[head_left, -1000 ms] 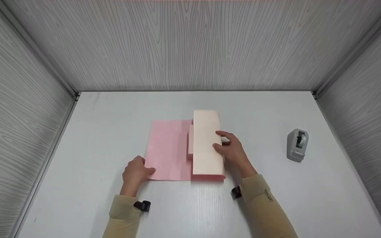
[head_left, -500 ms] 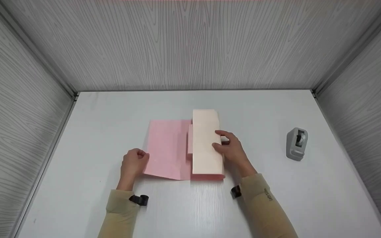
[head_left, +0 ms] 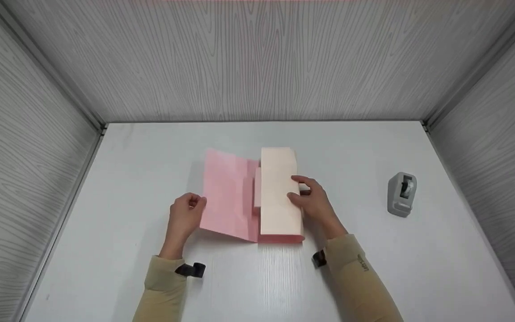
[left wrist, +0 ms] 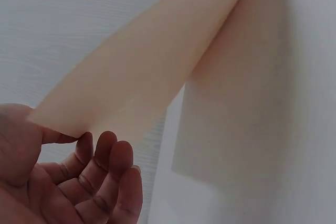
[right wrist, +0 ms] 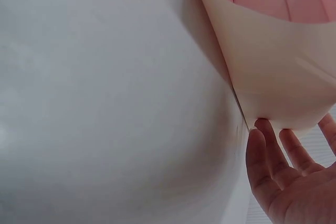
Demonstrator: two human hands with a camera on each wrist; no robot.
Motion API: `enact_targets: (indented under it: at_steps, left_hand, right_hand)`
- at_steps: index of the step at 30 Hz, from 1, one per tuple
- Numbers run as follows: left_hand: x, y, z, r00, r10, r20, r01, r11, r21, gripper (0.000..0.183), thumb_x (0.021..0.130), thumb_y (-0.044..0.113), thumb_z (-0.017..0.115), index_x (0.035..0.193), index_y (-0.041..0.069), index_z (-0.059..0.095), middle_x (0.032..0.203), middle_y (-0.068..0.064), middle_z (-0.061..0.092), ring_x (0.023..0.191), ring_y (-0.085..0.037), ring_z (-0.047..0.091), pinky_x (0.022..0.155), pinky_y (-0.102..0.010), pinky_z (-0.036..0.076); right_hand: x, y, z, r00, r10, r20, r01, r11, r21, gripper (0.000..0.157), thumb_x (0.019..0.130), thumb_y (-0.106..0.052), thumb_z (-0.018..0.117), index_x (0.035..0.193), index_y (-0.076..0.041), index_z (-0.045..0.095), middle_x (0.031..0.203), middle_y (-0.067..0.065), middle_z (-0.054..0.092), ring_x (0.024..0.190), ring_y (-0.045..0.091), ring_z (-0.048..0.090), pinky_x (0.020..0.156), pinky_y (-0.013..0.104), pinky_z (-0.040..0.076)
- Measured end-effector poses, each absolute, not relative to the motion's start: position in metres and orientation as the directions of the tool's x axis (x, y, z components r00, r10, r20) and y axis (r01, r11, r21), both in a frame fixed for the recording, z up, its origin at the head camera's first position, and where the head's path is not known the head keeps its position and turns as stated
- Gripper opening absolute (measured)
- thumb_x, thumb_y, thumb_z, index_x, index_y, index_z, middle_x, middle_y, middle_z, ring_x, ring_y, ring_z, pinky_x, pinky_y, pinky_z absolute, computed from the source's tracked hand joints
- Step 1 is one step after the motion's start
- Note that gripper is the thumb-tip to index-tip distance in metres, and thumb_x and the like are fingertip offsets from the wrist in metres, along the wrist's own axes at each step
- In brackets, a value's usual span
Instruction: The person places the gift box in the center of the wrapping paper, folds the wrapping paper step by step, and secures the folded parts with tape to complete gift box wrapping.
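Observation:
A sheet of wrapping paper (head_left: 226, 192), pink on one face and cream on the other, lies partly folded around a pink box (head_left: 257, 188). Only a narrow strip of the box shows beside the cream flap that covers it. My left hand (head_left: 187, 213) pinches the sheet's left edge between thumb and fingers and holds it off the table. In the left wrist view, the cream underside of the paper (left wrist: 126, 72) slopes up from the table to that hand. With fairly straight fingers, my right hand (head_left: 316, 205) rests against the flap's right side, thumb on top.
A grey tape dispenser (head_left: 402, 194) with a roll of tape stands on the right of the white table (head_left: 351, 147). Grey wood-grain panels (head_left: 257, 62) rise at the back and on both sides.
My left hand has taken the paper's left edge and lifted it, so the left part now tilts upward from the table. My right hand has stayed in place on the flap.

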State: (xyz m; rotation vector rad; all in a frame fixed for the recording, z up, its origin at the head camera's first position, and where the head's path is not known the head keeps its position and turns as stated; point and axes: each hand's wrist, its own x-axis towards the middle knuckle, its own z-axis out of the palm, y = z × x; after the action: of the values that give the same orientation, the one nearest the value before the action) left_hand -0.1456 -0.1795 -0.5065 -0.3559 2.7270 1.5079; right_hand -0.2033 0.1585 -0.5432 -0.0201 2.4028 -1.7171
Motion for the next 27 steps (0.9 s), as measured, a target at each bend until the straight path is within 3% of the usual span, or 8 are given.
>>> enact_targets:
  at_steps: [9, 15, 27]
  left_hand:
    - [-0.147, -0.156, -0.486, -0.982, -0.174, -0.072, -0.142, 0.434, 0.89, 0.019, 0.096, 0.017, 0.059, 0.098, 0.0, 0.067, 0.097, -0.012, 0.065, 0.084, -0.024, 0.061, 0.072, -0.035, 0.051]
    - [-0.147, -0.137, -0.474, -0.993, -0.12, -0.017, -0.062, 0.388, 0.919, 0.014, 0.095, 0.013, 0.06, 0.093, 0.0, 0.066, 0.094, -0.011, 0.066, 0.082, -0.023, 0.065, 0.068, -0.033, 0.051]
    - [-0.153, -0.1, -0.465, -1.0, -0.014, 0.013, 0.007, 0.38, 0.925, 0.013, 0.095, 0.014, 0.061, 0.092, 0.002, 0.066, 0.082, -0.007, 0.062, 0.072, -0.019, 0.055, 0.063, -0.031, 0.047]
  right_hand:
    - [-0.202, 0.159, -0.543, -0.981, -0.129, -0.148, 0.106, 0.29, -0.951, 0.055, 0.088, -0.025, 0.075, 0.139, -0.022, 0.054, 0.141, 0.006, 0.044, 0.112, 0.028, 0.058, 0.085, 0.042, 0.052]
    - [-0.203, 0.159, -0.544, -0.983, -0.123, -0.135, 0.096, 0.283, -0.954, 0.053, 0.088, -0.022, 0.075, 0.137, -0.022, 0.056, 0.138, 0.007, 0.046, 0.11, 0.027, 0.059, 0.084, 0.042, 0.053]
    - [-0.203, 0.157, -0.543, -0.985, -0.106, -0.134, 0.093, 0.325, -0.941, 0.053, 0.087, -0.024, 0.076, 0.137, -0.023, 0.057, 0.139, 0.009, 0.047, 0.111, 0.029, 0.058, 0.083, 0.042, 0.053]
